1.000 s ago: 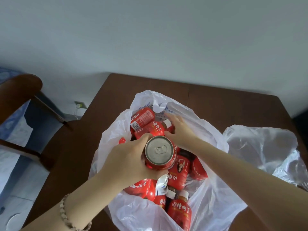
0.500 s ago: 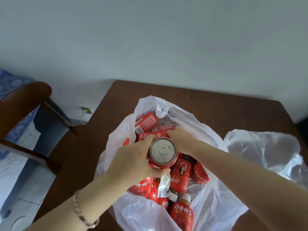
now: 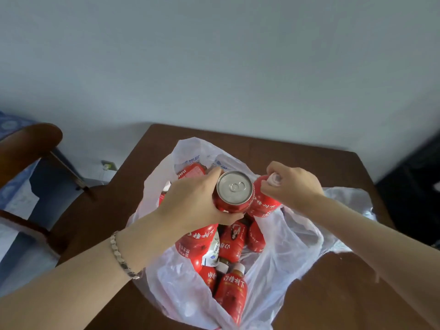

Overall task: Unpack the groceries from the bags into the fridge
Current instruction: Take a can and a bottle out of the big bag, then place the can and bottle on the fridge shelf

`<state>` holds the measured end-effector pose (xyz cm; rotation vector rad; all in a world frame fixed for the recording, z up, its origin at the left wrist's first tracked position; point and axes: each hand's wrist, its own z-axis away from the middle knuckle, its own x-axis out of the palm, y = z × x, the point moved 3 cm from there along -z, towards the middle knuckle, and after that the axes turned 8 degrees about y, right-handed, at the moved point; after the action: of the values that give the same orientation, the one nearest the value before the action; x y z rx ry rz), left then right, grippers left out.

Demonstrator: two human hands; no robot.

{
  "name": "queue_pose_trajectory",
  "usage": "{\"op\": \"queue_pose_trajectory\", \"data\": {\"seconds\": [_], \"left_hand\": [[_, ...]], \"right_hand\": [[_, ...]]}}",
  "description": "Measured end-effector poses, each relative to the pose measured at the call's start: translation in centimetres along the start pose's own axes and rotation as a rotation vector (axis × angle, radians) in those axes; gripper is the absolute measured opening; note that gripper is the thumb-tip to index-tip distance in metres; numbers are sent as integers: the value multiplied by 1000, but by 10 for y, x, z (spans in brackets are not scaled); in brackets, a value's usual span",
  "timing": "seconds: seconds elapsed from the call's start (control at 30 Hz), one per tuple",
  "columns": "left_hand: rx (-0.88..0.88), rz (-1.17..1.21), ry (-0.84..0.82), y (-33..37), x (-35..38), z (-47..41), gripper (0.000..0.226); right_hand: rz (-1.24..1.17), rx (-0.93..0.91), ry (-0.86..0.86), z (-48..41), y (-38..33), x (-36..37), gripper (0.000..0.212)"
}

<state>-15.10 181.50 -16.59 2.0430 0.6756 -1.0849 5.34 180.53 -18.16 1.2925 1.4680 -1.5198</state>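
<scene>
Groceries fill the white plastic bag [image 3: 273, 265] in the lower middle of the frame: red-labelled bottles [image 3: 232, 294] with white caps lie packed together inside it, some upright, some tipped. The bag stands open on the brown worktop [image 3: 333, 294]. Above its mouth, the left hand [image 3: 190, 203] has its fingers [image 3: 214, 173] wrapped around a red can [image 3: 234, 192], silver top and pull tab facing the camera. Just right of the can and touching it, the right hand [image 3: 292, 184] grips a red bottle [image 3: 263, 201] by its neck, fingers closed over the white cap. A metal bracelet [image 3: 121, 256] sits on the left wrist. A second, crumpled clear bag [image 3: 352, 203] lies at the right side of the worktop, behind the right forearm. A dark wooden chair [image 3: 31, 148] stands at the left edge of the frame, well apart from the bags.
</scene>
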Motion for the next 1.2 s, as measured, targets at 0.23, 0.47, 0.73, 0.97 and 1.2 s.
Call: {"op": "queue_pose_trajectory", "data": {"seconds": [0.23,0.47,0.73,0.97,1.2], "left_hand": [[259,83,-155,56,14,-20,72],[704,209,-272,149,30,-21,69],[1137,397,-450,317,27,82,67],[1495,519,-510,479,-4,263,72],[1605,698,-725,620,-46,471,66]], "right_hand": [[128,210,154,64,19,-83,29],[294,620,248,181,41,-128,31],[396,1128,393,399,61,-167,36],[578,1498,471,647,33,-203,36],[684,1791,525,889,-9,-235,30]]}}
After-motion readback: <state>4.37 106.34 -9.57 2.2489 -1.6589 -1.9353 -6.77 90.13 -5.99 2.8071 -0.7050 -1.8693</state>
